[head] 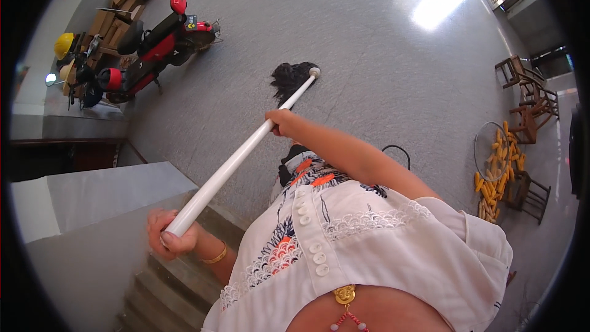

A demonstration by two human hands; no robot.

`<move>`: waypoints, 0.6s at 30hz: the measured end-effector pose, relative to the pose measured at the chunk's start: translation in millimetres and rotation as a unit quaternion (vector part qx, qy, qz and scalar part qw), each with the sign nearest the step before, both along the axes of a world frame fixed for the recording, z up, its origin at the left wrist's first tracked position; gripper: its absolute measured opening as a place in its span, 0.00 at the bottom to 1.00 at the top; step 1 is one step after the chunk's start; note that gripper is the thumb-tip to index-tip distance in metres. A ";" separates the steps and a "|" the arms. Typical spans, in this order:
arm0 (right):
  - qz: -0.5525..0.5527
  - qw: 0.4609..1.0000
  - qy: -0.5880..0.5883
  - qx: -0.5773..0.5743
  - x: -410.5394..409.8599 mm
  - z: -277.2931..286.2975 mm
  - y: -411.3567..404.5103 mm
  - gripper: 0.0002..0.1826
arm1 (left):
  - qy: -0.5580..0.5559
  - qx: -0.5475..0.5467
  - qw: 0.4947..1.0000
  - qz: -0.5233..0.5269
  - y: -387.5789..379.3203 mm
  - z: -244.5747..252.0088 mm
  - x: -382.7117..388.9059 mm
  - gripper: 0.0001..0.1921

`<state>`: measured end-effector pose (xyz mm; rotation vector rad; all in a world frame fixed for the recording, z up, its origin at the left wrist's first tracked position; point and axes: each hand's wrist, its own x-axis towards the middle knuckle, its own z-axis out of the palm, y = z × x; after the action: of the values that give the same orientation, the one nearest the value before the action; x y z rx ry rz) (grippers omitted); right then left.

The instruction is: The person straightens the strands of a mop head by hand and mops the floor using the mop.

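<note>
A long white mop handle (226, 169) runs slantwise from lower left to upper middle. At its far end a black mop head (293, 78) lies on the grey floor, joined by a round pale collar. My left hand (173, 235) is closed around the near end of the handle, with a gold bracelet on the wrist. Farther up, my right hand (280, 122) grips the shaft between the near end and the mop head, its arm reaching across in front of my body.
A red and black electric scooter (152, 55) stands at upper left, by cardboard boxes (103, 27) and a yellow helmet (64, 45). Steps (161, 290) and a low wall (115, 189) are at lower left. Corn cobs (495, 170), a hoop (475, 157) and wooden chairs (523, 124) are at right.
</note>
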<state>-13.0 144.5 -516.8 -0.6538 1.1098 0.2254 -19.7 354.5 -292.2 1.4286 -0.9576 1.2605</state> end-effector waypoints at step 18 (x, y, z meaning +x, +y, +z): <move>-0.547 0.813 0.200 0.031 -44.9 -41.3 -188.2 0.11 | 0.353 0.252 0.777 -0.455 -186.7 -57.6 122.2 0.07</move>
<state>-57.9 -43.7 -558.1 0.1856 1.7117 -0.6290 102.6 167.8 -349.8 1.3472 -1.2325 -0.2879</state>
